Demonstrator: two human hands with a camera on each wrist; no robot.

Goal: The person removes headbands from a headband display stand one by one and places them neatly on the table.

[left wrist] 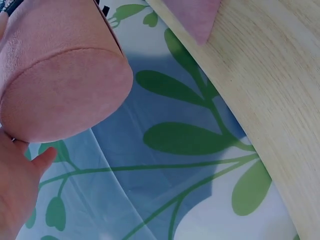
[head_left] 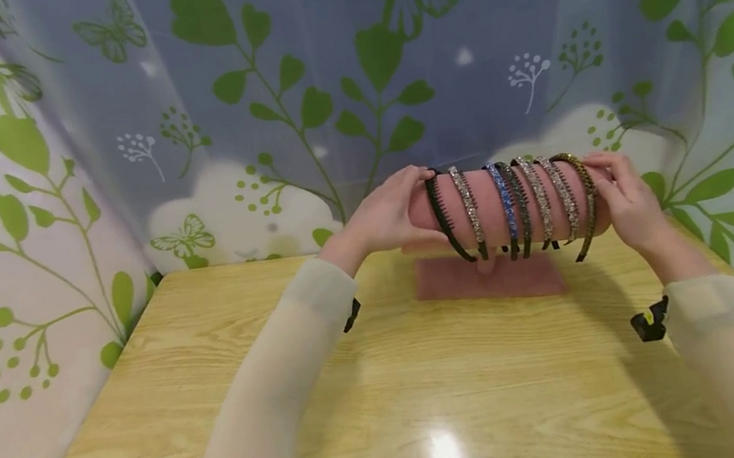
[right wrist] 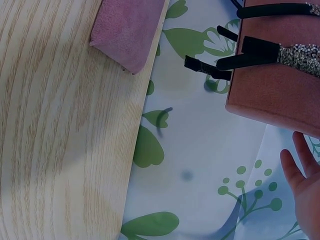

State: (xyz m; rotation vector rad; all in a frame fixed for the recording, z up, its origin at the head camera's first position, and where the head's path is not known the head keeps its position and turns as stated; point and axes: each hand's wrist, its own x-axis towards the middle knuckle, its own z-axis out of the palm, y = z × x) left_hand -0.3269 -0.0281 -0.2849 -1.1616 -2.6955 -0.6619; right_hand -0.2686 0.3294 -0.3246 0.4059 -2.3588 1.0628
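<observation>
- Nearest, the black wrist device (head_left: pixel 651 321) could snag the gold headband (head_left: pixel 589 196) if the right arm swings inward.
- The left hand (head_left: pixel 386 215) and right hand (head_left: pixel 631 202) grip the pink roll (head_left: pixel 486 209) at its ends — uneven pressure could tip it.
- Below the roll, its pink base (head_left: pixel 443 281) sits near the far edge of the table (head_left: pixel 366 430) — shoving could slide it off.

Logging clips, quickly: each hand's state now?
Left hand: open, spread at the left end of the pink roll.
Right hand: at the roll's right end; grip cannot be told.
</observation>
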